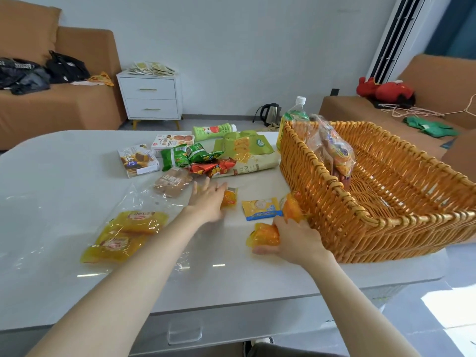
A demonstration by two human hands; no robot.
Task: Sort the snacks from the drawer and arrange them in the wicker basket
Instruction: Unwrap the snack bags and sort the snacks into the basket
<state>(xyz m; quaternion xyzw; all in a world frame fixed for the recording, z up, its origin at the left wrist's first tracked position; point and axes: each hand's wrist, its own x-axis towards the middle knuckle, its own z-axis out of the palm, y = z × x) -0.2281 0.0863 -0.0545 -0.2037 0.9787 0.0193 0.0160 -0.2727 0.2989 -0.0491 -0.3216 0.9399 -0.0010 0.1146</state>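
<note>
The right hand (291, 238) holds two orange packets (264, 234) just beside the front wall of the basket (360, 235). Its fingers are curled around them, one packet low at the thumb side and one sticking up toward the rim. The left hand (207, 199) reaches with straight fingers to a third, small packet (229, 197) on the table (64, 163). It is blurred, so I cannot tell if it touches.

These packets look light and soft, with a thin, slippery film. I judge that a gentle hold around the middle is safer than a pinch at the sealed edge. A yellow sachet (260, 208) lies between the hands. In the basket, one clear bag (334, 148) leans on the divider, and most other snacks lie on the table.
</note>
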